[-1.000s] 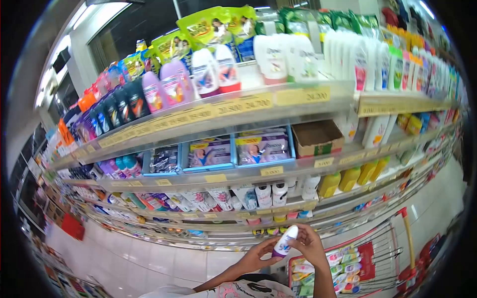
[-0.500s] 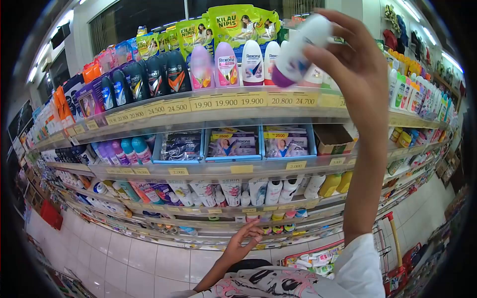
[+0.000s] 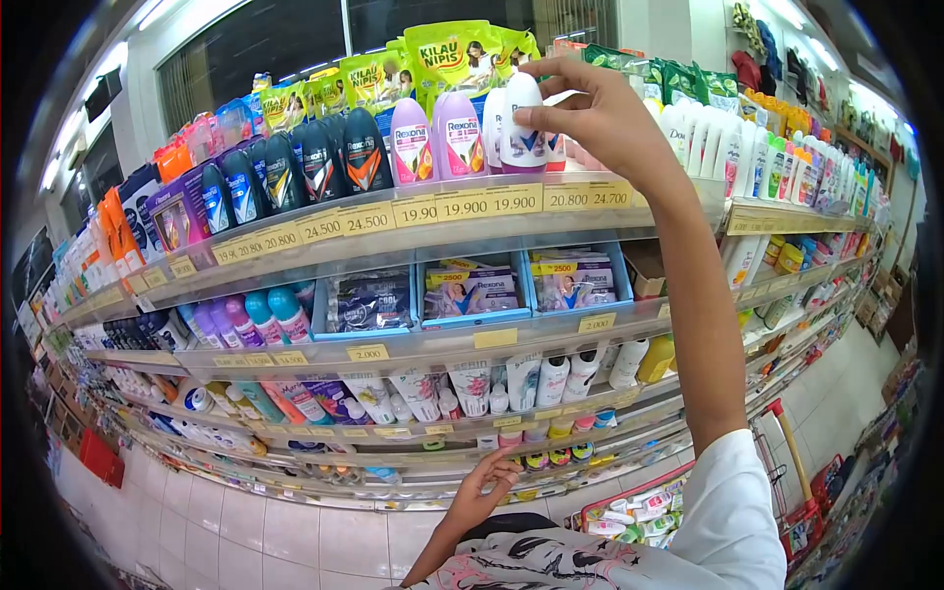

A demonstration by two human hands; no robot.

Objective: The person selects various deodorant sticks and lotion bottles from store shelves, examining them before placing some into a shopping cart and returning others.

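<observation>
1. The right hand (image 3: 615,128) grips a white bottle (image 3: 524,123) between thumb and fingers, upright, at the front of the top shelf (image 3: 423,239); whether its base touches the shelf, I cannot tell.
2. The left hand (image 3: 487,484) is low, in front of the lower shelves, its fingers loosely curled.
3. Just left of the held bottle stand lilac bottles (image 3: 457,138), with dark bottles (image 3: 323,162) farther along the row.
4. Directly in the way — close behind the held bottle and partly covered by it — are other white-bodied bottles (image 3: 493,133).
5. Behind this row rise yellow-green pouches (image 3: 452,59) marked KILAU NIPIS. To the right, past the wrist, more white bottles (image 3: 700,138) line the shelf.
6. A yellow price strip (image 3: 490,203) runs along the shelf front, under the held bottle; the right forearm hides shelf space beyond it.
7. One shelf down, blue trays (image 3: 477,318) hold flat packets, and a brown carton (image 3: 644,265) beside them is partly hidden by the forearm.
8. Below that are white tubes (image 3: 470,388) with floral prints.
9. At lower right, packets (image 3: 639,519) fill a cart with a yellow handle (image 3: 790,447) — the white sleeve (image 3: 733,511) covers part of it.
</observation>
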